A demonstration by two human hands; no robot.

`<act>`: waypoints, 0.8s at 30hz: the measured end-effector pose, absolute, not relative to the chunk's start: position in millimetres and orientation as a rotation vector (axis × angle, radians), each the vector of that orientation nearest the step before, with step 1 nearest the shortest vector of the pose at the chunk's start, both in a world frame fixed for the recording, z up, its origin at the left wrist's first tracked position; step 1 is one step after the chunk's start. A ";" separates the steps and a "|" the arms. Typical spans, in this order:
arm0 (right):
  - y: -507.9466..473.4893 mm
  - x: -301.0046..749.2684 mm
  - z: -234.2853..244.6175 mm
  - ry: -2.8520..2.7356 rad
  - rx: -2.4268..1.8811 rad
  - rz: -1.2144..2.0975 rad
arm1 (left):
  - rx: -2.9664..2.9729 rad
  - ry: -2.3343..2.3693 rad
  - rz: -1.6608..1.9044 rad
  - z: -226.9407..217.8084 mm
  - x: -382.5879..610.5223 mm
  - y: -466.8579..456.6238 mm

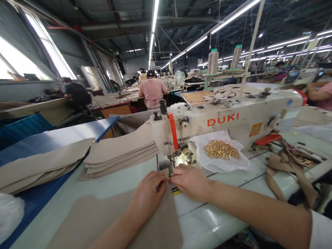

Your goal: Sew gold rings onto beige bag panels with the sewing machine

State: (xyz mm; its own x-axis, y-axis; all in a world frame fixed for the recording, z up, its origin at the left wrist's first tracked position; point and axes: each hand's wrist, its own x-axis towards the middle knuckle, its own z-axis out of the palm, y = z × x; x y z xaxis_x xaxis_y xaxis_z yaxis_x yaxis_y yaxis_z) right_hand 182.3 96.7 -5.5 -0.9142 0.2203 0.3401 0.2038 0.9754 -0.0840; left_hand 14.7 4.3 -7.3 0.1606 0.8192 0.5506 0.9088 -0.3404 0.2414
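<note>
A large beige panel (85, 221), of fabric or leather, lies on the table with its upper edge under the head of the sewing machine (199, 121). My left hand (147, 193) rests over the panel, fingers curled and closed at its edge by the presser foot (171, 166). Just right of it, my right hand (190, 181) is closed in a pinch, its fingertips almost touching the left ones. A small beige tab (164, 173) shows between the fingers and the needle area. What the right fingertips hold is hidden.
Beige panels are stacked left of the machine (121, 152) and farther left (44, 162). Gold metal rings (221, 149) lie on white cloth (202, 141) behind my right hand. Beige strips (285, 166) hang at the right. Thread cones (213, 62) stand behind; a person in pink (153, 91) sits ahead.
</note>
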 end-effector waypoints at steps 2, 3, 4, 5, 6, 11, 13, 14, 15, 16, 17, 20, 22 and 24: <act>96.6 183.0 -5.5 -2.772 -0.296 0.061 | -2.279 -1.710 -0.934 -7.2 14.8 4.9; 96.5 183.2 -5.6 -2.770 -0.288 0.059 | -2.278 -1.710 -0.940 -7.0 15.0 5.3; 96.4 183.2 -5.8 -2.769 -0.281 0.058 | -2.278 -1.711 -0.945 -6.9 15.3 5.6; 96.4 183.0 -6.1 -2.768 -0.277 0.056 | -2.276 -1.714 -0.948 -6.7 15.5 6.0; 96.4 182.6 -6.6 -2.770 -0.277 0.053 | -2.277 -1.714 -0.950 -6.5 15.7 6.2; 97.9 182.9 -6.7 -2.804 -0.225 -0.048 | -2.302 -1.715 -0.947 -5.9 14.0 6.6; 98.3 188.5 -2.7 -2.836 -0.152 -0.114 | -2.320 -1.722 -0.929 -6.1 12.5 6.6; 98.1 192.8 0.3 -2.860 -0.110 -0.144 | -2.326 -1.726 -0.920 -6.4 11.7 6.7; 97.4 197.9 3.8 -2.885 -0.064 -0.168 | -2.328 -1.731 -0.915 -6.8 11.2 6.8; 96.2 203.1 7.3 -2.906 -0.016 -0.188 | -2.327 -1.736 -0.911 -7.4 10.8 6.9; 94.7 208.0 10.5 -2.918 0.024 -0.208 | -2.324 -1.742 -0.908 -8.0 10.6 7.0; 89.3 215.7 15.4 -2.910 0.095 -0.244 | -2.308 -1.754 -0.901 -9.7 11.3 7.1; 86.5 212.6 13.1 -2.875 0.120 -0.251 | -2.295 -1.744 -0.905 -10.3 12.1 6.9; 84.9 204.8 7.3 -2.823 0.133 -0.246 | -2.285 -1.728 -0.908 -10.3 12.7 6.3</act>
State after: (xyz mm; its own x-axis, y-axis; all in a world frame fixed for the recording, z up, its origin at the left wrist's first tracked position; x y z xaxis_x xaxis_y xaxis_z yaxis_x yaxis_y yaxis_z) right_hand 204.8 84.9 7.3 -0.9496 -0.1174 0.2906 -0.0653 0.9810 0.1827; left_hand 12.7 6.3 -10.3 0.1602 0.8291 0.5356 0.9112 -0.3328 0.2427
